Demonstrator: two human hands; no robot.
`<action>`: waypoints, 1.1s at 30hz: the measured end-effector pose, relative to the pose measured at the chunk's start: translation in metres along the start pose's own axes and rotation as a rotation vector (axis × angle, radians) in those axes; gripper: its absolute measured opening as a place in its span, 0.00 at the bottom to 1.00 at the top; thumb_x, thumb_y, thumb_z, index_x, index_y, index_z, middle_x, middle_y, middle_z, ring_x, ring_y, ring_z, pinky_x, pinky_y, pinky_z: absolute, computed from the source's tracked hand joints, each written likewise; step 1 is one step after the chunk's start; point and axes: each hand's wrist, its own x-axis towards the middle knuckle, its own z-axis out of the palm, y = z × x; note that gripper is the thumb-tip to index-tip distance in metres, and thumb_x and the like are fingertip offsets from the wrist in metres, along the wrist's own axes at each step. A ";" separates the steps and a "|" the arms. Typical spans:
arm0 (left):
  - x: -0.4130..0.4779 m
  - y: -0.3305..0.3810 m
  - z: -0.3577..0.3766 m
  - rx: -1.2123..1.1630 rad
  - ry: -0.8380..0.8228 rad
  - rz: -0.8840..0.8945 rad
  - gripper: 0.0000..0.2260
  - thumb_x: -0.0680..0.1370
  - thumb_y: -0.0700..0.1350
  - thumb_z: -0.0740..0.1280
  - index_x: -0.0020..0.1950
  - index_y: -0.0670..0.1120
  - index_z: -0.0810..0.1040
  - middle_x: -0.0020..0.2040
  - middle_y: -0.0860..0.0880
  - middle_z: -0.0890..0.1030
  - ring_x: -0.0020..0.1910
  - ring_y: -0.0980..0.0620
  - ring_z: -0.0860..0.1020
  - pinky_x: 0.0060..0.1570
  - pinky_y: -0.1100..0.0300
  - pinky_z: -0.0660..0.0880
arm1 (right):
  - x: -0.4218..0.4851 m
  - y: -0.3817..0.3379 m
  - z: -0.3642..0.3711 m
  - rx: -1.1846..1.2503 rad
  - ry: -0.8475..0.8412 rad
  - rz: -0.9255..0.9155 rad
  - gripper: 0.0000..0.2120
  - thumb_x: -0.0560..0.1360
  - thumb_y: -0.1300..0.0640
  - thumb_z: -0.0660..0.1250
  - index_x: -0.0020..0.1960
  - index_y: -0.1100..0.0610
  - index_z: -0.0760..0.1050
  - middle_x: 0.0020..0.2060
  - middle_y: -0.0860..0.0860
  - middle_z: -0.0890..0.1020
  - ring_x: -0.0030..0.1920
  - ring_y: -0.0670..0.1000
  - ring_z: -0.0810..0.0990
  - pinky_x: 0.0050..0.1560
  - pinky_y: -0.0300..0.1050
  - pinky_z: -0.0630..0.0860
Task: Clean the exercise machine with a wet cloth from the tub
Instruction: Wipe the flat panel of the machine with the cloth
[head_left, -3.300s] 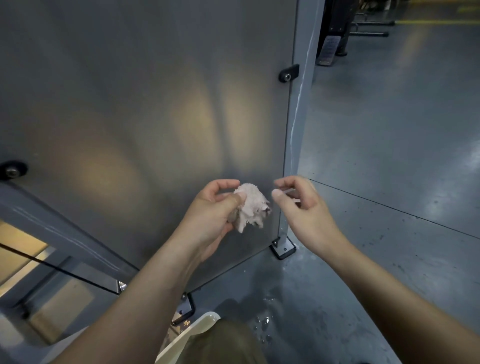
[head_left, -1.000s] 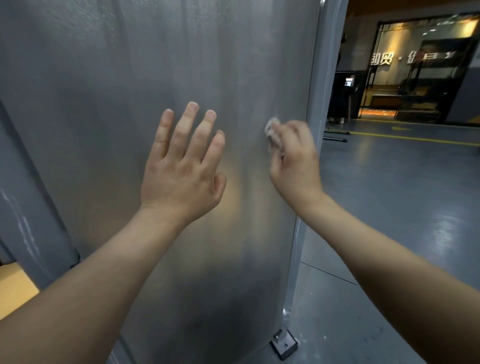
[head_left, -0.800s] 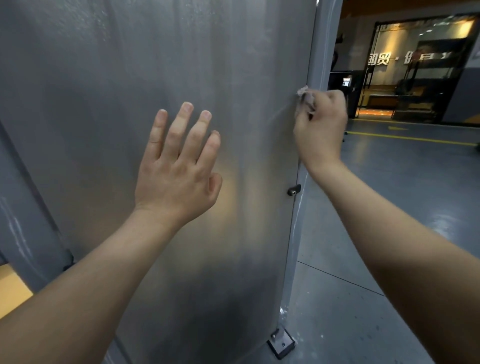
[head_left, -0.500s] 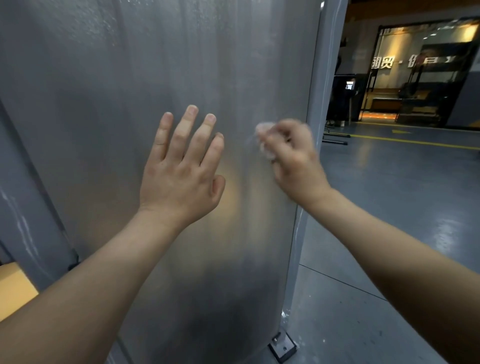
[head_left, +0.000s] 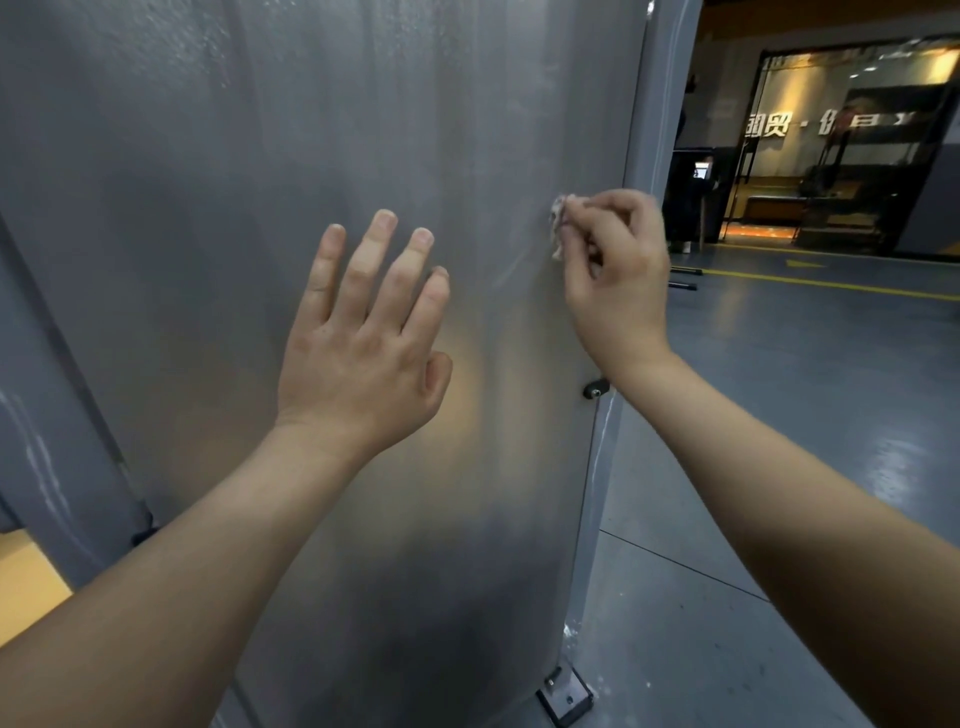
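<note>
Wiping under way. The right hand (head_left: 618, 275) pinches a small wadded whitish cloth (head_left: 557, 224) against the exercise machine's tall frosted grey panel (head_left: 234, 156), near its right edge. The left hand (head_left: 363, 343) lies flat on the panel, fingers straight, grasping nothing. The cleaned extent is unclear (tub out of view); the lower panel probably remains.

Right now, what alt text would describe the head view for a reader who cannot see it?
A person's right hand presses a small crumpled pale cloth against a tall frosted grey machine panel near its right edge, while the left hand rests flat on it.
</note>
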 end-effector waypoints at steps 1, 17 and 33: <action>0.000 0.000 0.000 0.000 0.001 -0.001 0.25 0.77 0.48 0.52 0.68 0.40 0.77 0.75 0.40 0.72 0.77 0.35 0.65 0.76 0.34 0.57 | 0.004 -0.001 0.004 0.004 0.046 0.049 0.07 0.80 0.65 0.68 0.55 0.65 0.82 0.53 0.60 0.77 0.52 0.44 0.77 0.52 0.42 0.79; 0.000 -0.002 0.000 -0.008 -0.003 0.004 0.24 0.75 0.47 0.58 0.68 0.41 0.77 0.75 0.40 0.72 0.77 0.36 0.65 0.77 0.36 0.57 | -0.041 -0.010 -0.003 -0.105 -0.126 -0.109 0.07 0.81 0.67 0.67 0.55 0.64 0.83 0.55 0.57 0.82 0.54 0.58 0.78 0.60 0.43 0.72; -0.001 -0.002 0.002 -0.007 0.011 0.002 0.25 0.77 0.48 0.53 0.68 0.41 0.77 0.75 0.40 0.73 0.77 0.35 0.65 0.76 0.35 0.58 | -0.037 -0.011 -0.012 -0.096 -0.342 -0.463 0.09 0.80 0.69 0.66 0.57 0.65 0.83 0.55 0.59 0.82 0.49 0.64 0.78 0.55 0.51 0.76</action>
